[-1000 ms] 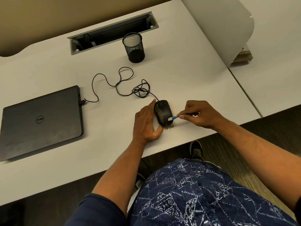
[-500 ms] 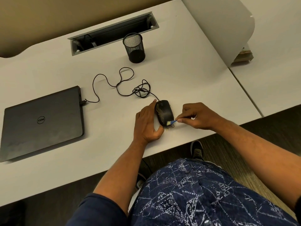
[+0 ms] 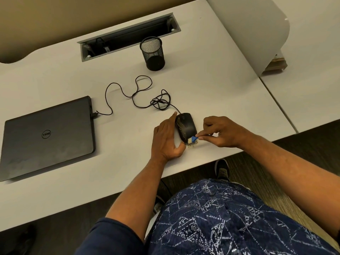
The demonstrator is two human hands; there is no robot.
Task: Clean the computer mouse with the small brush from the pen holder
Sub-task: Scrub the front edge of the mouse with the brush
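Note:
A black wired computer mouse (image 3: pixel 186 126) lies near the front edge of the white desk (image 3: pixel 211 92). My left hand (image 3: pixel 166 139) cups its left side, thumb at its near end, fingers along its flank. My right hand (image 3: pixel 219 131) pinches a small blue brush (image 3: pixel 193 139), whose pale bristles touch the mouse's near right corner. Light crumbs of dust lie on the desk just below the bristles. A black mesh pen holder (image 3: pixel 153 53) stands upright farther back; nothing shows inside it.
The mouse cable (image 3: pixel 136 94) loops across the desk to a closed dark laptop (image 3: pixel 47 137) at the left. A cable slot (image 3: pixel 128 36) is cut into the desk behind the holder. A white divider panel (image 3: pixel 253 32) rises at the right.
My right hand has swept the brush down the mouse's right side toward its near end. My left hand and the mouse have stayed in place.

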